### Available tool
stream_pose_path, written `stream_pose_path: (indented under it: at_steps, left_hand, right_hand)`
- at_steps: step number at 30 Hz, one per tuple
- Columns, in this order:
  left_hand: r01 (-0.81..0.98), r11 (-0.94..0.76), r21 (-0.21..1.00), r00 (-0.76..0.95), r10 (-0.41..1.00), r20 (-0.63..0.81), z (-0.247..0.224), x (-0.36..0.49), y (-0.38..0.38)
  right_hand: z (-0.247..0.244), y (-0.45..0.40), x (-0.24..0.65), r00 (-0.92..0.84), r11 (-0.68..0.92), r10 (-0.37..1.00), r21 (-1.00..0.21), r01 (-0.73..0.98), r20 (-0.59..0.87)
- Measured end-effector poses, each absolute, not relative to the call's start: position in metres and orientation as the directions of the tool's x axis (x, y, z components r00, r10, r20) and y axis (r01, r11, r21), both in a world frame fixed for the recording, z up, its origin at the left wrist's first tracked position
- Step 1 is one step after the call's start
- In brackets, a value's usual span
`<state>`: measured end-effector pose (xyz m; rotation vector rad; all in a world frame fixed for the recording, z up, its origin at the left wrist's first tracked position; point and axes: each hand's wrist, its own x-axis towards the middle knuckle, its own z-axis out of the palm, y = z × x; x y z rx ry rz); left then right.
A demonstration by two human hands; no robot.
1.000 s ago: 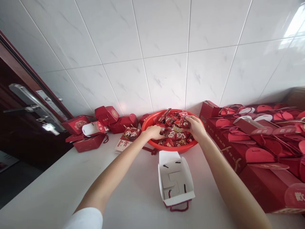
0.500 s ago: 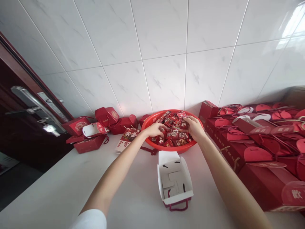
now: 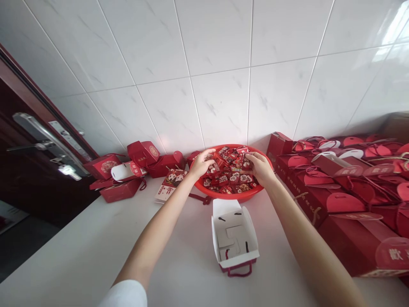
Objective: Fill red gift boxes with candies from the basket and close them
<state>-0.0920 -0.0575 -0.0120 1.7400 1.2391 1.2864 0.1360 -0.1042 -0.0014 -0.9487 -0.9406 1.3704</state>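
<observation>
A red plastic basket full of red-wrapped candies stands against the wall. My left hand is over its left side, thumb and fingers apart, with nothing visible between them. On the right side of the basket, my right hand has its fingers closed on a small red-wrapped candy; the hand partly hides it. In front of the basket sits an opened gift box, white inside, with its flaps up and a dark red cord handle at the near side. No contents show in it.
Many red gift boxes are packed along the right side of the table. Several more red boxes are piled at the left, near printed panda packaging. A dark door with a metal handle borders the table's left.
My left hand has lifted from among the candies and shifted up and left toward the basket's rim. My right hand stays at nearly the same spot. The box has not moved.
</observation>
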Motion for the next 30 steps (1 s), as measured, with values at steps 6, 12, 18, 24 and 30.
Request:
stream_pose_path:
  at_steps: [6,12,18,24,30]
  left_hand:
    - [0.333,-0.373,0.866,-0.046,0.911,0.41,-0.016,-0.094,-0.053]
    - [0.368,-0.325,0.871,-0.139,0.907,0.398,-0.014,-0.098,-0.057]
    - [0.409,-0.328,0.852,-0.093,0.913,0.396,-0.01,-0.095,-0.061]
    - [0.513,-0.324,0.795,0.066,0.938,0.339,-0.007,-0.092,-0.064]
    - [0.625,-0.443,0.643,0.378,0.892,0.248,0.0,-0.071,-0.067]
  right_hand:
    - [-0.002,-0.104,0.136,-0.023,0.0,1.0,-0.938,-0.345,0.008]
    - [-0.003,-0.103,0.136,-0.023,0.016,0.999,-0.932,-0.363,0.026]
    - [-0.004,-0.104,0.135,-0.007,0.047,0.999,-0.918,-0.394,0.054]
    - [-0.007,-0.1,0.135,0.112,0.118,0.991,-0.89,-0.441,0.076]
    - [-0.007,-0.096,0.138,0.364,0.273,0.928,-0.815,-0.511,0.082]
